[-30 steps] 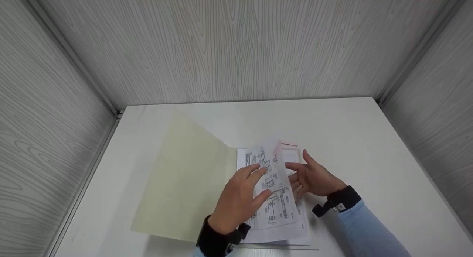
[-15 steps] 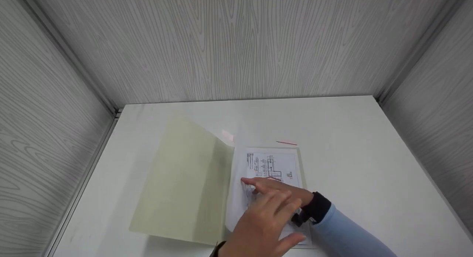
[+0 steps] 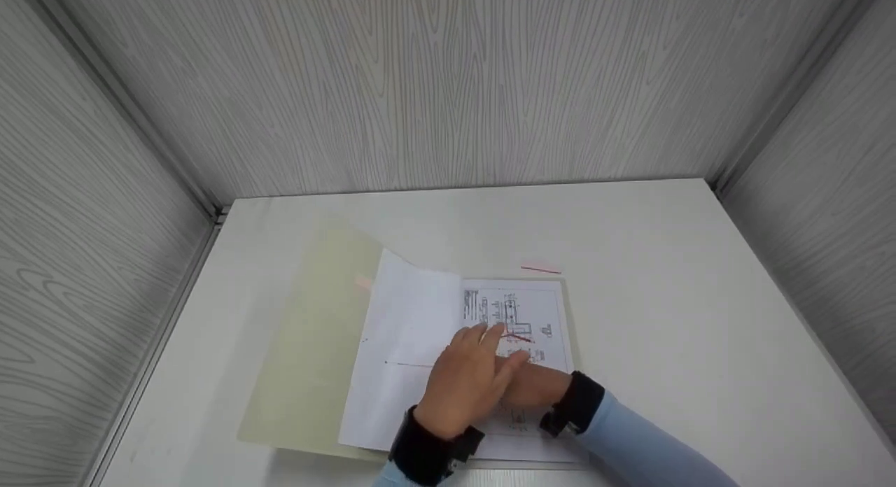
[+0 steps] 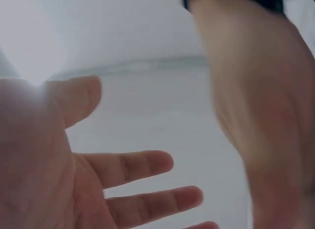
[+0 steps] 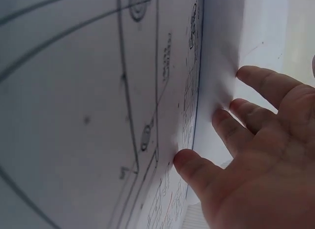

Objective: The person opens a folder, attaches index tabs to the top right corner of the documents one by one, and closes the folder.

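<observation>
A booklet lies spread on the table, its pale yellow cover (image 3: pixel 301 375) swung to the left and partly raised. Over that cover leans a turned white page (image 3: pixel 402 312), mostly blank on this side. Right of the fold, a page with line drawings (image 3: pixel 521 294) lies flat. My right hand (image 3: pixel 539 385) reaches across it; in the right wrist view its extended fingertips (image 5: pixel 224 115) touch the paper near the fold. Above it in the head view, my left hand (image 3: pixel 465 382) has its fingers spread and overlaps the right one, holding nothing. In the left wrist view its fingers (image 4: pixel 152 207) look straight.
A pink tab (image 3: pixel 364 283) sticks out from the turned page, and another with a red edge (image 3: pixel 540 269) shows beyond the top of the right-hand pages. The white table (image 3: pixel 665 284) is bounded by grey wood-grain panels (image 3: pixel 448 88) at the back and sides.
A drawing page has been turned over from right to left onto the cover. My right hand has moved left across the booklet; the left hand dipped toward me, then came back over the pages.
</observation>
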A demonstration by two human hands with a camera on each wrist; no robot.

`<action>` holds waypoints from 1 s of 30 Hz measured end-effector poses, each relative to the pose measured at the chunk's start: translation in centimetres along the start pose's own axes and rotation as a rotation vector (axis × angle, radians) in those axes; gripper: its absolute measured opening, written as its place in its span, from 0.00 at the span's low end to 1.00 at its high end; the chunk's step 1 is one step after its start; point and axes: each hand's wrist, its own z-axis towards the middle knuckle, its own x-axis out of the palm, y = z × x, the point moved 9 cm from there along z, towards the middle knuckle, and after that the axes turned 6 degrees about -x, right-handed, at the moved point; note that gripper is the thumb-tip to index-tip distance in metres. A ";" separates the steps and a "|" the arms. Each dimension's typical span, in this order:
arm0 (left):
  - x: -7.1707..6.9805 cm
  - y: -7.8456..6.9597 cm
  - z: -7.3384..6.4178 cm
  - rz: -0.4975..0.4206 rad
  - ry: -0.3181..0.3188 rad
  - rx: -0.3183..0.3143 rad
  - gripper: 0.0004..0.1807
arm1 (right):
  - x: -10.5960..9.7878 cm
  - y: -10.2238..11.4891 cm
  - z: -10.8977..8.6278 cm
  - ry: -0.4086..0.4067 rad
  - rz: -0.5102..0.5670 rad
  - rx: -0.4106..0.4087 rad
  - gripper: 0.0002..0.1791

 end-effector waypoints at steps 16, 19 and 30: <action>2.4 4.8 1.9 0.040 0.085 -0.179 0.43 | -12.5 -4.0 0.1 -0.259 -0.400 0.178 0.18; 2.2 4.3 1.9 0.023 0.085 -0.160 0.40 | -17.0 -5.8 -0.7 -0.464 -0.490 0.319 0.17; 2.2 1.5 1.3 0.014 0.064 -0.034 0.38 | -21.2 -8.0 0.3 -0.588 -0.717 0.412 0.21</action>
